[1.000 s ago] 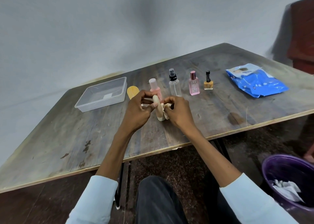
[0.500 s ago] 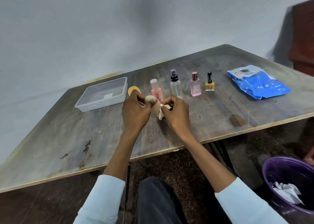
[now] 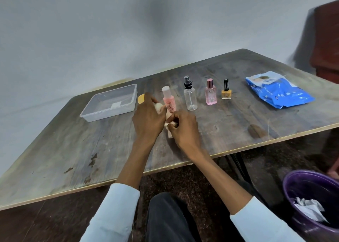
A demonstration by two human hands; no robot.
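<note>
Fingers (image 3: pixel 150 100): left hand (image 3: pixel 147 121) grips beige tube (image 3: pixel 159 107), right hand (image 3: pixel 185 129) pinches wipe (image 3: pixel 166 124); tube tilted, upright earlier.

Our left hand (image 3: pixel 146 121): curled round beige tube (image 3: pixel 159 107).
Our right hand (image 3: pixel 185 129): pinching white wipe (image 3: pixel 166 124).
Our forearms: bare, converging.

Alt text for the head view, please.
The left hand grips a beige tube at a wooden table while the right hand pinches a pale wipe against it. Behind stand four small bottles, between a clear tray and a blue packet.
</note>
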